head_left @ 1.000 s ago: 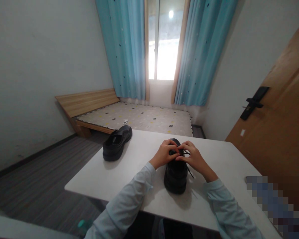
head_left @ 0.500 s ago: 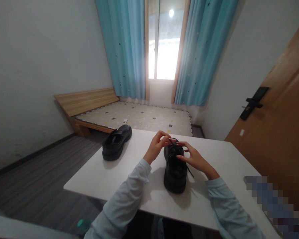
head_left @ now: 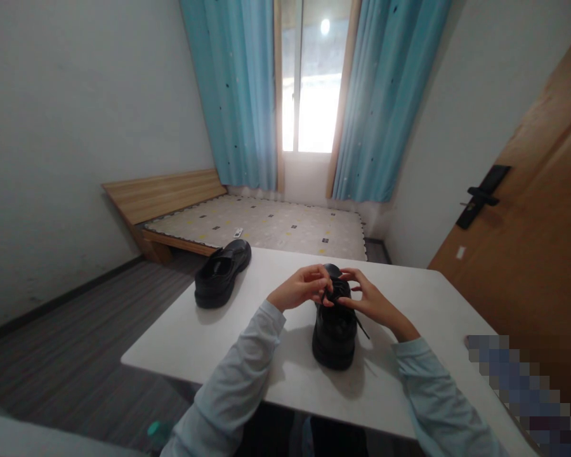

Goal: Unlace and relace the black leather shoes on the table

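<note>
a white table [head_left: 247, 346] with smooth, rounded corners stands over a dark grey, wood-grained floor [head_left: 85, 343]. behind it lies a low bed [head_left: 276, 219] with a patterned pale top and a slanting wooden headboard [head_left: 171, 195]; blue curtains [head_left: 240, 101] flank the bright window [head_left: 314, 117], and a brown door [head_left: 542, 209] leans into view at the right.

both forearms reach in over the table's near edge, in pale, creased sleeves [head_left: 235, 374]. the left hand [head_left: 307, 287] bends inward, thumb and fingertips drawn together on a thin black lace [head_left: 324, 297]. the right hand [head_left: 368, 298] arches from the other side, thumb and fingers apart, tips at the lacing.

the black shoe [head_left: 334, 339] under them sits upright on the table, heel toward the person, glossy and thick-soled; one loose lace end [head_left: 363, 329] trails off its right side. its mate, a second shoe [head_left: 219, 282], stands well apart near the far left edge.
</note>
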Available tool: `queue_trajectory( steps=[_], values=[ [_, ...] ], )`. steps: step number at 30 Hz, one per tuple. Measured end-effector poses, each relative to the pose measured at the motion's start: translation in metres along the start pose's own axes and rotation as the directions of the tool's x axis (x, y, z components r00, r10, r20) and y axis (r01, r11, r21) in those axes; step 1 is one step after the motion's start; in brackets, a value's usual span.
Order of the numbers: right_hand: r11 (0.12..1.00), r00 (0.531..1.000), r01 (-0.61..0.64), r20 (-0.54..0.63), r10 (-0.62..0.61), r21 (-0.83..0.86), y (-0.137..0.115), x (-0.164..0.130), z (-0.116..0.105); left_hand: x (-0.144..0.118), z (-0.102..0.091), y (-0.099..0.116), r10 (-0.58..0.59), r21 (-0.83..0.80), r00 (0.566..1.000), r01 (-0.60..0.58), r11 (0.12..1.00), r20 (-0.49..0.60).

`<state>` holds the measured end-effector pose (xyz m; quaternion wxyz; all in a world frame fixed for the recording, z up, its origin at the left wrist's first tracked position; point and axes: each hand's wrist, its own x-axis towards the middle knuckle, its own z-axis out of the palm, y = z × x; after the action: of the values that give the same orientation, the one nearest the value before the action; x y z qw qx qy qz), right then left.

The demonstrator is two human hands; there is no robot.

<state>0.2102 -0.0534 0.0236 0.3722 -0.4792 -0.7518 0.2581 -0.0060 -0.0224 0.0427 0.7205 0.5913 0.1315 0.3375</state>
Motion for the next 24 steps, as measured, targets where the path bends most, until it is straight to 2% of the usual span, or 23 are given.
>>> queue_trajectory(
  steps=[3,5,6,8,11,13,19,21,24],
  values=[
    [1.0,1.0,-0.001,0.006,0.0,0.028,-0.001,0.0,-0.002,-0.002,0.001,0.002,-0.076,0.061,0.991,0.07,0.996,0.109],
    [0.997,1.0,-0.008,0.0,0.008,0.074,-0.001,0.001,-0.003,-0.001,0.001,0.002,-0.047,0.074,0.995,0.041,0.996,0.085],
    [0.995,1.0,-0.011,-0.019,0.013,0.1,-0.001,0.002,-0.004,0.001,0.001,0.001,-0.016,0.085,0.999,0.013,0.996,0.03],
    [0.991,0.995,-0.016,-0.098,0.029,0.134,-0.001,0.004,-0.004,0.005,0.0,0.0,0.068,0.138,0.986,-0.047,0.989,-0.153],
    [0.994,0.968,-0.035,-0.245,0.059,0.103,0.002,0.006,-0.003,0.012,-0.005,-0.005,0.155,0.238,0.89,-0.054,0.97,-0.43],
    [0.996,0.951,-0.057,-0.298,0.076,0.071,0.005,0.008,-0.001,0.016,-0.01,-0.01,0.169,0.308,0.838,-0.001,0.951,-0.519],
    [0.99,0.95,-0.085,-0.291,0.113,0.109,0.009,0.012,0.007,0.02,-0.016,-0.026,0.175,0.557,0.819,0.2,0.806,-0.547],
    [0.986,0.943,-0.092,-0.305,0.131,0.138,0.009,0.014,0.01,0.021,-0.015,-0.029,0.204,0.617,0.827,0.204,0.76,-0.524],
    [0.979,0.935,-0.116,-0.315,0.165,0.169,0.009,0.018,0.013,0.021,-0.013,-0.03,0.233,0.65,0.854,0.152,0.745,-0.466]
  ],
)
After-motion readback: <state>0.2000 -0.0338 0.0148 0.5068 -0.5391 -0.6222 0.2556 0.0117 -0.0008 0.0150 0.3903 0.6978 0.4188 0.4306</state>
